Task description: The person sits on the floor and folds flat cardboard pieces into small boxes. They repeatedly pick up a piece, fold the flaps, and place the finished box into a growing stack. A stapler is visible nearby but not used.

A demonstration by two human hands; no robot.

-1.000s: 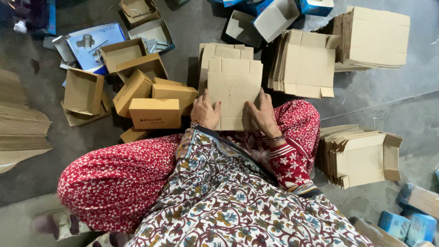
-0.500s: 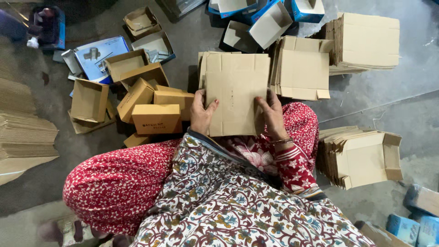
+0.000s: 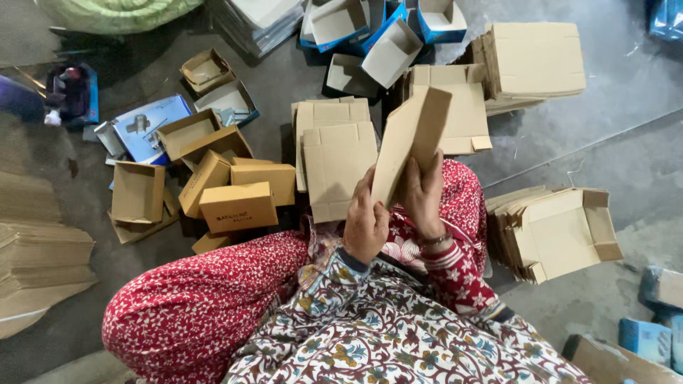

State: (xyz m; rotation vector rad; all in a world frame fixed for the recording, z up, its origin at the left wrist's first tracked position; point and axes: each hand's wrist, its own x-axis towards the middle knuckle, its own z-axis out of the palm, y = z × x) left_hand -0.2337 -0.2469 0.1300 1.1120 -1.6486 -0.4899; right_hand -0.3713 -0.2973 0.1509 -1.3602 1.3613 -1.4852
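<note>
Both hands (image 3: 395, 210) grip flat carton (image 3: 410, 146) (tilted) | open boxes (image 3: 136, 192) empty

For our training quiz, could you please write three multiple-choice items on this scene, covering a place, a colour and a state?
1. Where is the flat cardboard blank?
A. between both hands
B. on the floor
C. inside a blue box

2. What colour are the closed boxes by the knee?
A. white
B. brown
C. green

3. How is the blank held?
A. crumpled
B. lying flat
C. raised, tilted

Answers: A, the left hand and right hand grip it; B, plain brown cardboard; C, it stands up edge-on.
</note>
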